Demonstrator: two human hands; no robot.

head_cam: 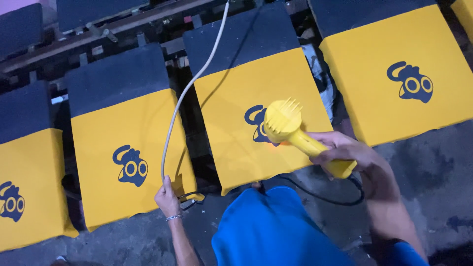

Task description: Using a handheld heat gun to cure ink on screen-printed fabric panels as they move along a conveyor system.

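Observation:
My right hand (345, 150) grips a yellow heat gun (290, 129) by its handle. Its slotted nozzle hangs just over the dark blue print (255, 123) on the middle yellow cloth piece (256, 88), which lies on a dark pallet board (236, 42). A black cord (325, 197) loops from the heat gun's handle. My left hand (167, 197) is closed around a cream-coloured cable (189, 88) that runs up between the boards. A bracelet sits on that wrist.
More yellow cloth pieces with the same dark print lie on boards to the left (123, 138), far left (27, 192) and right (394, 54). Dark gaps with frame parts (98, 29) separate the boards. My blue garment (266, 226) fills the bottom centre.

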